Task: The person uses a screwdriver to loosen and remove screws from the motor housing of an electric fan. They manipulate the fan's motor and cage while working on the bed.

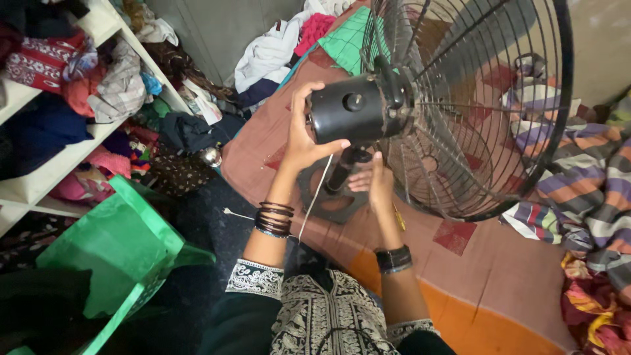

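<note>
A black pedestal fan stands on a bed, its round wire cage (473,112) facing right and its black motor housing (345,112) facing me. My left hand (302,135) wraps around the back of the motor housing, thumb under it. My right hand (376,184) reaches beneath the housing, fingers beside the fan's black neck (342,172) just above the dark base (328,200). A thin white cord (314,197) hangs down from the motor. Both wrists wear dark bangles.
A brown and orange bedsheet (499,263) covers the bed, with a striped blanket (585,177) at the right. White shelves (59,158) stuffed with clothes stand at the left. A green bag (112,250) lies on the dark floor. Clothes are heaped behind the fan.
</note>
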